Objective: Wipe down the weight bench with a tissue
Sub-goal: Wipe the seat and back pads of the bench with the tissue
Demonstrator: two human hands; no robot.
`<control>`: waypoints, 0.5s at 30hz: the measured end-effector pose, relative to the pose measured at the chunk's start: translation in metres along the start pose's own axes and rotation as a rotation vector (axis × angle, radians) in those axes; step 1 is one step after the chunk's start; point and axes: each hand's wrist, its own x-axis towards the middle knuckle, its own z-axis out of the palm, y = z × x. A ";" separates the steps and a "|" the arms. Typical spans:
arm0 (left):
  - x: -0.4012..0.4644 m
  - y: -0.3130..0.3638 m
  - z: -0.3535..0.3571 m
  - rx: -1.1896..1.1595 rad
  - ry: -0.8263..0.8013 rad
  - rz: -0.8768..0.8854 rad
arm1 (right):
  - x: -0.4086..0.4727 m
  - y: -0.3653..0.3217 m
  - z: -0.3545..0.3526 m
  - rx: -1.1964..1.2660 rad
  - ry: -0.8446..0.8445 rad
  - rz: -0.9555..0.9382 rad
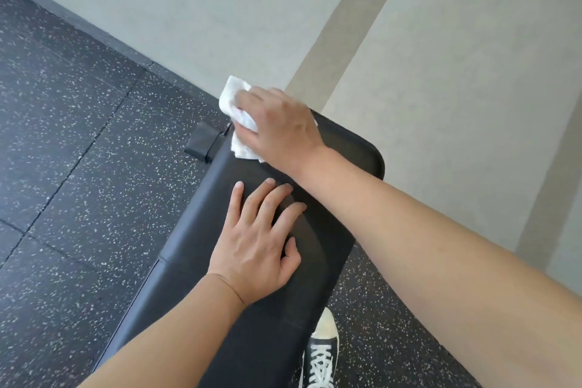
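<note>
White tissue (234, 104) (right hand's (277, 126)) overhangs bench (315, 261) edge.

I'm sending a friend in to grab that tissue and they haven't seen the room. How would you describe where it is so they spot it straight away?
Find the black bench on the speckled floor, and follow it to its far end beside the pale wall. There the right hand presses the tissue onto the far corner. It is the only white, crumpled thing against the dark padding.
</note>
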 end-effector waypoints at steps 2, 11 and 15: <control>0.000 0.000 -0.002 -0.015 -0.023 -0.001 | -0.033 0.015 -0.014 0.025 -0.005 0.031; -0.003 -0.007 -0.023 -0.191 -0.093 -0.046 | -0.067 0.025 -0.024 -0.116 -0.086 0.018; 0.003 -0.018 -0.037 -0.420 0.024 -0.104 | -0.040 0.019 -0.011 -0.110 -0.023 -0.134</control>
